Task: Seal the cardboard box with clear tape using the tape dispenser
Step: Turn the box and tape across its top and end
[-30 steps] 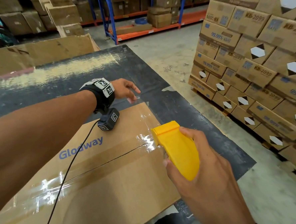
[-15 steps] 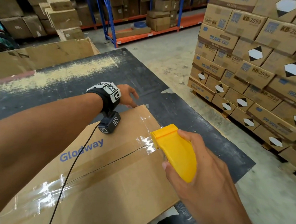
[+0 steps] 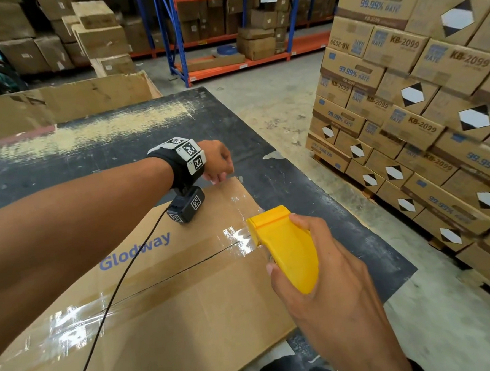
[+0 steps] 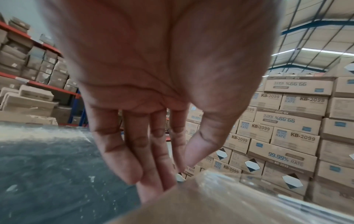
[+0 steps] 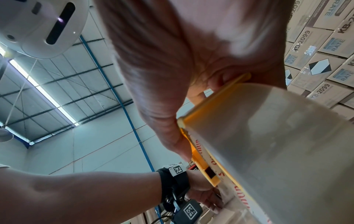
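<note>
A flat brown cardboard box (image 3: 188, 317) printed "Glodway" lies on the dark table (image 3: 295, 182). Shiny clear tape (image 3: 238, 240) runs along its centre seam. My right hand (image 3: 324, 281) grips the yellow tape dispenser (image 3: 284, 246), whose front end sits at the seam's right end. In the right wrist view the tape roll (image 5: 268, 136) sits in the dispenser (image 5: 201, 159). My left hand (image 3: 216, 165) is at the box's far right corner. Its straight fingers (image 4: 153, 181) reach down over the box's edge (image 4: 210, 204), with the thumb just above the top.
A tall stack of "KB-2099" cartons (image 3: 406, 124) stands on the floor to the right of the table. A large open carton (image 3: 61, 104) sits behind the table. Blue and orange shelving (image 3: 230, 57) lines the back. A black cable (image 3: 115, 293) crosses the box top.
My left hand has come down from above the table to the box's far right corner. My right hand and the dispenser have hardly moved.
</note>
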`<move>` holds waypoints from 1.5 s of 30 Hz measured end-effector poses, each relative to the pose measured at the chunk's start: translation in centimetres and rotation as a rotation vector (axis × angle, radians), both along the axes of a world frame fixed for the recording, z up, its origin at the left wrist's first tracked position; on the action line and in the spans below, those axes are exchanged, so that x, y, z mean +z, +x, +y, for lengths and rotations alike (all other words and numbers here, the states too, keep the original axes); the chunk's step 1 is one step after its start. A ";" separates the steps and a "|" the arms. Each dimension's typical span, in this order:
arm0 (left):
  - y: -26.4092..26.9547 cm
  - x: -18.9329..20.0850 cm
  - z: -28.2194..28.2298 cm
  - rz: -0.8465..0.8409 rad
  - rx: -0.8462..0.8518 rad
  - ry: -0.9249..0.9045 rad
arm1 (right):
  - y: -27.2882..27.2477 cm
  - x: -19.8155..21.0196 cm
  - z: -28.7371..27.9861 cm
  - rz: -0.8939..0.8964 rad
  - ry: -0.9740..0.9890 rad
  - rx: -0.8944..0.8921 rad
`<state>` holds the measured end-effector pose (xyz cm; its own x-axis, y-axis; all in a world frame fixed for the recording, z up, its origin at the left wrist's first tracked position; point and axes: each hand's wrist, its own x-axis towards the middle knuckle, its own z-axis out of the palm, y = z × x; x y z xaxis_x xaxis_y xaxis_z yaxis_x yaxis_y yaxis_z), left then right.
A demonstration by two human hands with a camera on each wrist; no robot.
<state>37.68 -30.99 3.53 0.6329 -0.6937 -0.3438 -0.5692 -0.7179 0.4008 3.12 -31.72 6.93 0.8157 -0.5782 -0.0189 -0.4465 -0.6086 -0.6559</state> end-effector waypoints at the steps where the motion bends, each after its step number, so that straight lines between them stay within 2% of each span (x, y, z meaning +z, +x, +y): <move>1: -0.1 0.3 0.3 0.001 -0.019 0.007 | 0.0 0.0 0.0 0.008 -0.005 -0.003; 7: -3.9 1.3 4.4 -0.281 -0.358 -0.042 | 0.2 0.2 0.0 0.023 -0.032 -0.002; 10: -7.3 0.5 7.4 -0.274 -0.511 -0.034 | 0.4 0.3 0.1 0.029 -0.048 -0.005; 12: -8.9 0.0 8.6 -0.254 -0.546 -0.002 | 0.4 0.4 0.1 0.042 -0.052 -0.008; 20: -10.8 -2.2 8.2 -0.213 -0.563 0.187 | 0.7 0.5 0.2 0.072 -0.100 -0.012; 34: -11.8 -2.1 6.4 -0.491 -0.548 0.286 | 0.4 0.4 -0.1 0.070 -0.107 0.020; 38: -12.5 -1.0 5.6 -0.543 -0.521 0.357 | -3.3 0.5 -0.4 0.064 -0.084 0.021; 42: -12.9 -1.1 5.6 -0.553 -0.507 0.393 | -10.3 -0.2 -0.8 0.065 0.011 0.010; 45: -13.2 -1.0 5.5 -0.550 -0.495 0.406 | -15.1 -1.7 -0.3 0.070 0.011 -0.029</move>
<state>24.48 -25.50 2.49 0.4384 -0.8242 -0.3585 -0.8947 -0.3623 -0.2612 -12.01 -31.98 5.22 0.7952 -0.6007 -0.0823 -0.5089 -0.5874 -0.6292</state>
